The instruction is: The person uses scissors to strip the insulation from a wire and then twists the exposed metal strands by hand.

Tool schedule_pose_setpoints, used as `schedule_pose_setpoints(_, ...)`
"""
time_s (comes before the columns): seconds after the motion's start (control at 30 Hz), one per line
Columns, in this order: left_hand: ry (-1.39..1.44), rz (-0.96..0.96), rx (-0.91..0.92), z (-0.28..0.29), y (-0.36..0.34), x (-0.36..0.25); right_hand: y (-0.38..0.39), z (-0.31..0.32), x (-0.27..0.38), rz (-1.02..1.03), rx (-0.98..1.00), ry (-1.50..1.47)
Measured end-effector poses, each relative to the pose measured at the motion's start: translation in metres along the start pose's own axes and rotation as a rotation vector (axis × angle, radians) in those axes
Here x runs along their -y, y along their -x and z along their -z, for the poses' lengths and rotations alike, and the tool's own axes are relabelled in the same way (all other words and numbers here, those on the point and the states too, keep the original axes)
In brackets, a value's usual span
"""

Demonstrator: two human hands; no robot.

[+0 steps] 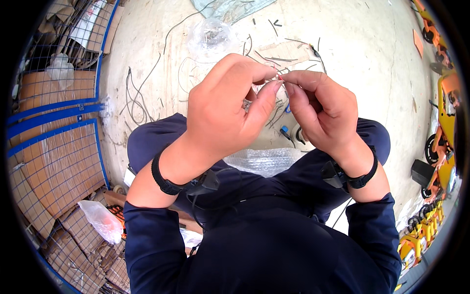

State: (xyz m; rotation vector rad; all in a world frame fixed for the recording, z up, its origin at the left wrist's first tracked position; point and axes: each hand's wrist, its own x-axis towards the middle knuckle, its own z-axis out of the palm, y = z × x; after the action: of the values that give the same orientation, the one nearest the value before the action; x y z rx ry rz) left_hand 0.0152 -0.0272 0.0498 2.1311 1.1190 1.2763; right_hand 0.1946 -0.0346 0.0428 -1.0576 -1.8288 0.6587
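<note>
While the left hand [220,105] and right hand [330,108] pinch a thin red wire [280,77] between their fingertips, its handling seems unfinished; short dark pieces [273,28] lie loose on the floor [357,44] beyond them.

A workshop, with wire scraps [283,60] on a concrete floor [382,73] and cardboard [63,161] behind blue mesh panels [54,117].
</note>
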Motion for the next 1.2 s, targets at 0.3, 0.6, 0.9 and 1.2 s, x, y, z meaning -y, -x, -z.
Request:
schedule_pose_setpoints(0.3,-0.090,0.023,0.100,-0.001,0.006,-0.001,-0.002,-0.003,-0.006,0.181,-0.012,0.131)
schedule_pose_setpoints(0.6,-0.243,-0.003,0.123,-0.004,0.009,0.003,0.001,-0.005,-0.005,0.265,0.062,0.283)
schedule_pose_setpoints(0.9,-0.056,0.024,0.080,0.001,0.006,0.001,0.001,0.001,0.007,0.067,0.093,0.077)
schedule_pose_setpoints(1.2,0.244,0.150,0.163,0.011,0.002,-0.002,-0.003,0.015,0.018,-0.264,0.207,-0.237)
